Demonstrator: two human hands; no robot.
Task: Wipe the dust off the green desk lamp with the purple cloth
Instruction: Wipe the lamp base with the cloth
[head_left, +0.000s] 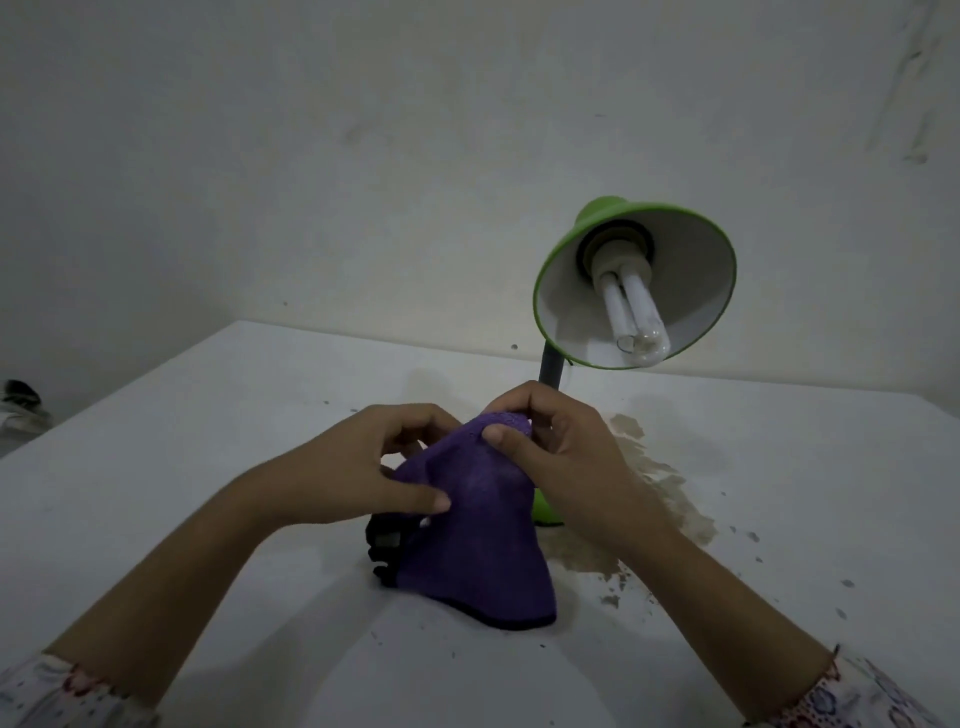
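The green desk lamp (636, 280) stands on the white table, its shade tilted toward me with a white tube bulb inside. Its dark neck runs down behind my hands, and a sliver of the green base (543, 509) shows to the right of the cloth. The purple cloth (483, 540) hangs draped over the lamp's lower part, hiding most of the base. My left hand (374, 467) pinches the cloth's left side between thumb and fingers. My right hand (561, 452) pinches the cloth's top with thumb and curled fingers.
The white table (182, 467) meets a white wall at the back. Brown stains and chipped patches (649, 499) spread to the right of the lamp base. A black bundled thing, maybe the cord (384, 545), lies just left of the cloth.
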